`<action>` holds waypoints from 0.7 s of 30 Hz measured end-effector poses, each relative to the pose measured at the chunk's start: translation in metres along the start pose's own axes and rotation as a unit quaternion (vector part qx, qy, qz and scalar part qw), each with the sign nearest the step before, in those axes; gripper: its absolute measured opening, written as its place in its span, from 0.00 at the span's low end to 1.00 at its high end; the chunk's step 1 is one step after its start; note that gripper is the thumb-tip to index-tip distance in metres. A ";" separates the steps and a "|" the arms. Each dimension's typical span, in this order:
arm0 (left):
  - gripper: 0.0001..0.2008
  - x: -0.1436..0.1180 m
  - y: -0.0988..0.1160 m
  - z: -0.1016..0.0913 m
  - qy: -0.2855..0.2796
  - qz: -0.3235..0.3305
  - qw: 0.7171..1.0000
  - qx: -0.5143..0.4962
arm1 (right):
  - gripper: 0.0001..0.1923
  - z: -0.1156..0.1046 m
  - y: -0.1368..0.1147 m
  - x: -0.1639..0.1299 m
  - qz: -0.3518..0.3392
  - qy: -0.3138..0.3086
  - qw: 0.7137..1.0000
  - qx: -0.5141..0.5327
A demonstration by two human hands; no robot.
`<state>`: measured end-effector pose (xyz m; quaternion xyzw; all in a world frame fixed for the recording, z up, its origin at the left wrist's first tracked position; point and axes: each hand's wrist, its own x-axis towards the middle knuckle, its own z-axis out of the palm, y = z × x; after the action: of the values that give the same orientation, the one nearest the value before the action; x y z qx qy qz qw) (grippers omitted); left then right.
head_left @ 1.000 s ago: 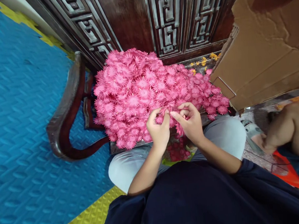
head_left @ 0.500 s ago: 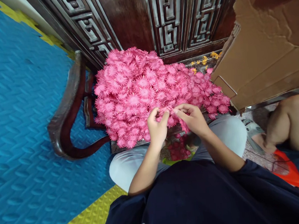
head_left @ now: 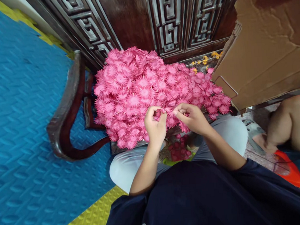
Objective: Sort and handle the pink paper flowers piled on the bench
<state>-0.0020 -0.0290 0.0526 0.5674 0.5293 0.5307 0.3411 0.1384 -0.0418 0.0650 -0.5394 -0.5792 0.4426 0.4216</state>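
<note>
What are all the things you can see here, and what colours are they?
pink flowers: one big heap, too many to count, pink, on the wooden seat
wooden chair: one, dark brown, carved back, armrest at left
yellow flowers: a few, by the chair back
cardboard box: one, brown, at right
foam mat: blue with yellow edge, floor at left
red flowers: a small pile, between the knees
another person: one, partly seen, far right
orange bag: one, lower right
left hand: pinching a pink flower
right hand: pinching the same flower
</note>
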 end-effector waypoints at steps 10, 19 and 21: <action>0.06 -0.004 -0.013 0.010 -0.133 0.050 0.986 0.089 | 0.08 -0.014 0.020 -0.011 0.009 -0.018 0.995 -0.095; 0.12 -0.008 -0.030 0.035 -0.128 0.055 0.986 0.096 | 0.08 -0.040 0.033 -0.026 0.034 0.038 0.985 -0.166; 0.18 -0.011 -0.030 0.040 -0.176 0.075 0.974 0.117 | 0.10 -0.058 0.041 -0.029 0.057 0.070 0.981 -0.172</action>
<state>0.0309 -0.0268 0.0136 0.7262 0.4751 0.3809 0.3190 0.2067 -0.0664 0.0398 -0.6656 -0.5842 0.3205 0.3362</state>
